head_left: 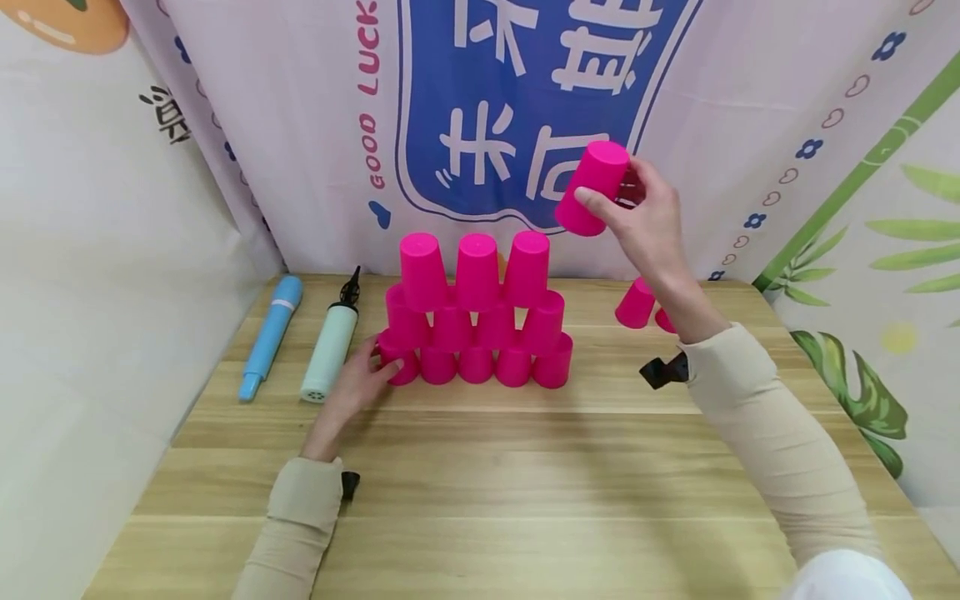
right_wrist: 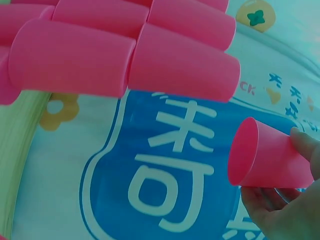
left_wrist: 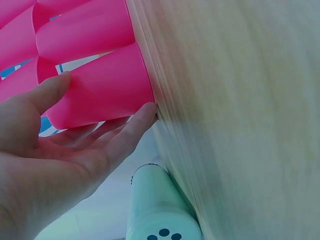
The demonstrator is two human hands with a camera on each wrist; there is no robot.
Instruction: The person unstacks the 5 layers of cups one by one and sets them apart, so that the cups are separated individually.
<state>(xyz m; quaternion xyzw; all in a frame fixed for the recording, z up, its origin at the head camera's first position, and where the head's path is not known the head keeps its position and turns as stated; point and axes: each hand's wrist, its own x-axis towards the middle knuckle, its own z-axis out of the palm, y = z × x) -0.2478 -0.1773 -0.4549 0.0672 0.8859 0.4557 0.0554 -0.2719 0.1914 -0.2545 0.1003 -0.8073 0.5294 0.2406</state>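
Pink cups stand upside down in a three-level stack, with three top cups (head_left: 477,271) over several middle cups (head_left: 452,329) and several bottom cups (head_left: 476,365). My left hand (head_left: 362,382) holds the leftmost bottom cup (left_wrist: 102,92), thumb on one side and fingers along the other; a fingertip meets its rim by the table. Raised above and right of the stack, my right hand (head_left: 648,212) grips another pink cup (head_left: 595,187) between thumb and fingers. Its mouth points down, slightly tilted. In the right wrist view this held cup (right_wrist: 270,155) is apart from the stacked cups.
Two more pink cups, one nearer (head_left: 635,303) and one partly hidden by my right forearm, stand at the table's back right. Left of the stack lie a mint-green hand pump (head_left: 331,352) and a blue tube-shaped tool (head_left: 272,337). A printed curtain (head_left: 315,125) hangs behind the wooden table (head_left: 487,475).
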